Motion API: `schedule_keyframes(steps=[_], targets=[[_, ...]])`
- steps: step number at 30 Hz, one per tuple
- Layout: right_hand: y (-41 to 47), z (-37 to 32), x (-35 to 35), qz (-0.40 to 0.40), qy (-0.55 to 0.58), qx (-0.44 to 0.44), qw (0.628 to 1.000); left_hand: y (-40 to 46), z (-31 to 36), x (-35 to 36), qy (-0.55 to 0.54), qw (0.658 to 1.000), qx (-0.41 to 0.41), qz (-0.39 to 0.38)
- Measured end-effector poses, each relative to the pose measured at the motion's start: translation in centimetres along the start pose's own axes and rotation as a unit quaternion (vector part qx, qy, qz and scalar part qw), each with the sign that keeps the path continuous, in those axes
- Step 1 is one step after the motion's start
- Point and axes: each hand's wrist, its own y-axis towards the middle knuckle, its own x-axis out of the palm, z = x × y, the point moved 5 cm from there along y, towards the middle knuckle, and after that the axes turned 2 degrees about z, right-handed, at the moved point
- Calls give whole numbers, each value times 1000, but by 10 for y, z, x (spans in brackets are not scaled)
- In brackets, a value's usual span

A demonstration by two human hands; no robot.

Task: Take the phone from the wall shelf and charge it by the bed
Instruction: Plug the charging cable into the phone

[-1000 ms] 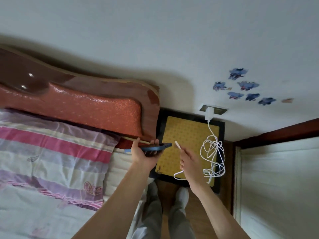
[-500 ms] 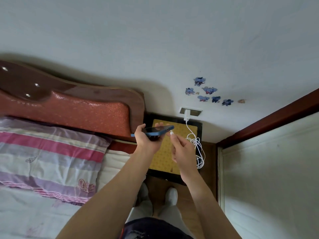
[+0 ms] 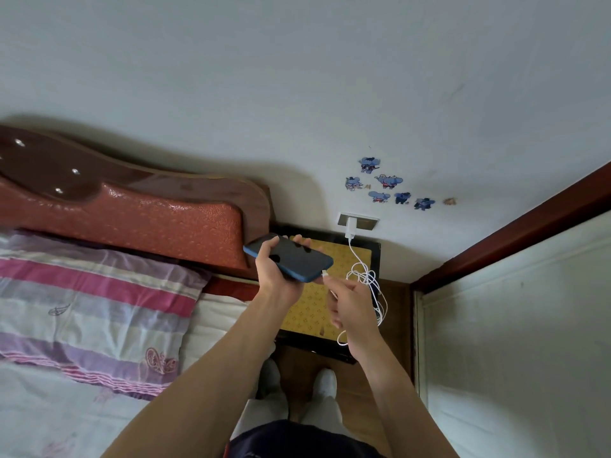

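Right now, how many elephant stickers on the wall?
6 elephant stickers: one on top, two in the middle row, three along the bottom. A small orange mark sits beside them.

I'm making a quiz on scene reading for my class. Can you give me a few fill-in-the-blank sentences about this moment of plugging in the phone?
1. The phone is held in the person's ____ hand.
2. The white cable runs up to a charger plugged into the ____ socket.
3. The right hand holds the cable's plug at the phone's ____ end.
4. The nightstand has a ____ top.

Missing words: left; wall; bottom; yellow
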Motion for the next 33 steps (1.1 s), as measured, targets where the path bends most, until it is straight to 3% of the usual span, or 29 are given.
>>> schedule_keyframes(steps=[10,22,26,33], targets=[[-2,6,-10,-176,-57,63,981,-12,1,8,134,983,-26,-120],[-5,30,-9,-176,32,91,980,-8,-16,-1,199,973,-43,-104],[0,42,-7,-205,75,118,969,1,-13,-4,261,961,-53,-76],[41,36,-19,-177,-108,121,971,19,-9,-32,352,930,-86,69]])
